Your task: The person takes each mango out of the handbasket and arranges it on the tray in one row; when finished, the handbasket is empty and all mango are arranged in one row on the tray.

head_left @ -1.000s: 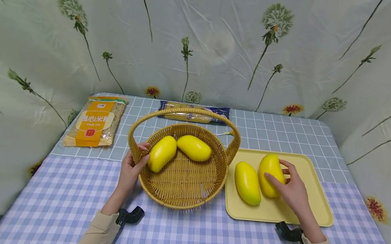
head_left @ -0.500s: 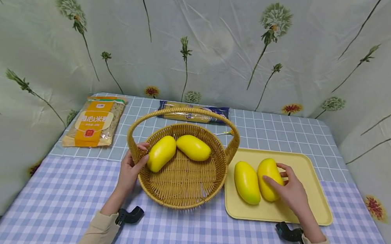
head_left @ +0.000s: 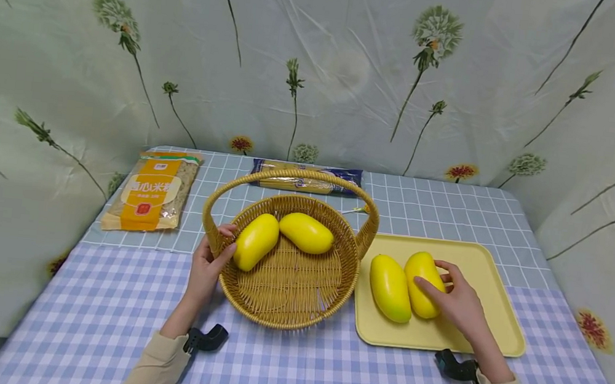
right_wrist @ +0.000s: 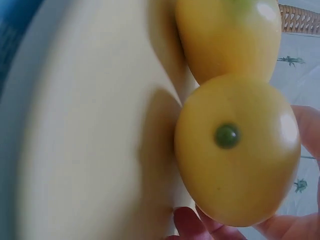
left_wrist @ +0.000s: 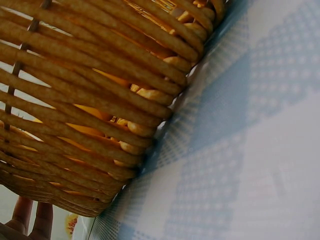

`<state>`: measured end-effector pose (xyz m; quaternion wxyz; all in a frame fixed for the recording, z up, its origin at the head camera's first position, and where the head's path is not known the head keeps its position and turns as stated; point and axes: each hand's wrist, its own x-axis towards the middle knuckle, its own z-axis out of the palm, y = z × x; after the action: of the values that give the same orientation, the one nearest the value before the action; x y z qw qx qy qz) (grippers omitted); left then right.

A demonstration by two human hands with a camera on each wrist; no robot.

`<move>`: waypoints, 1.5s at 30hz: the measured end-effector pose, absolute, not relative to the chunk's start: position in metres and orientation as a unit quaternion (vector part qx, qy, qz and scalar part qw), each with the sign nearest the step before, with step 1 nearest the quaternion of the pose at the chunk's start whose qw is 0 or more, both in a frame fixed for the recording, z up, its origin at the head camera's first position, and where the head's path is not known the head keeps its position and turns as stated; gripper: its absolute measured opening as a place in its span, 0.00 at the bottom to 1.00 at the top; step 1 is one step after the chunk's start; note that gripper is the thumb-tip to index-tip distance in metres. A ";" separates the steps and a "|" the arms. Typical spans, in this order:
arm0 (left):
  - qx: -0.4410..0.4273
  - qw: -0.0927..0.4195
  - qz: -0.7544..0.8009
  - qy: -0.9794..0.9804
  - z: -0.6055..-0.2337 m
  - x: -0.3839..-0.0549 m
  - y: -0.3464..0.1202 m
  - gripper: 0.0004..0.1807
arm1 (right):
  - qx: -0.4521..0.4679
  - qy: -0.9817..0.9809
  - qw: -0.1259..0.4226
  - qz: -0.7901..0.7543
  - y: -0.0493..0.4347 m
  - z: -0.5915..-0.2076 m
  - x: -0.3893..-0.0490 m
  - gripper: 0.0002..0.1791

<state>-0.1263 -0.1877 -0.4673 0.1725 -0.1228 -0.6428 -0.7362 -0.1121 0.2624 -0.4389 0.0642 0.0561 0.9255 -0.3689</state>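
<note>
My left hand (head_left: pixel 205 270) holds the left side of a round wicker basket (head_left: pixel 287 289), at the foot of its arched handle. In the left wrist view, fingers (left_wrist: pixel 42 220) show beside the woven wall (left_wrist: pixel 90 100). Inside the basket lie two yellow mangoes, one leaning at the left (head_left: pixel 256 242) and another at the back (head_left: pixel 306 233). On the yellow tray (head_left: pixel 486 271) my right hand (head_left: pixel 459 300) grips a mango (head_left: pixel 421 282) between thumb and fingers. Its rounded end (right_wrist: pixel 235 165) faces the right wrist camera. Another mango (head_left: pixel 389 288) lies close along its left side.
A bag of grain (head_left: pixel 153 192) lies at the back left. Behind the basket is a long blue-ended pack of pasta (head_left: pixel 306 178), with a small yellow-tipped item (head_left: pixel 358 209) near the handle. A flowered curtain (head_left: pixel 347 72) closes off the back.
My right hand has brought its mango slightly nearer the front of the tray, alongside the other mango. The left hand and basket keep their place.
</note>
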 end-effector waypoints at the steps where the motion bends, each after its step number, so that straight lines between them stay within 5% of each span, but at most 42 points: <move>1: -0.123 0.173 -0.736 -0.642 -0.467 -0.126 -0.188 0.11 | 0.055 0.926 0.066 -0.369 0.263 -0.439 -0.112 0.43; 28: -0.123 0.173 -0.734 -0.645 -0.467 -0.126 -0.187 0.11 | 0.046 0.945 0.097 -0.310 0.268 -0.428 -0.102 0.47; 38: -0.121 0.171 -0.731 -0.650 -0.466 -0.125 -0.187 0.12 | 0.044 0.942 -0.008 -0.333 0.264 -0.427 -0.098 0.41; 45: -0.118 0.170 -0.730 -0.651 -0.467 -0.125 -0.187 0.12 | 0.017 0.934 -0.136 -0.330 0.291 -0.495 -0.122 0.32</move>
<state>-0.1251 -0.1872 -0.4666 0.1704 -0.1176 -0.6513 -0.7301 -0.1220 0.2909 -0.4954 -0.1363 0.0166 0.9338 -0.3303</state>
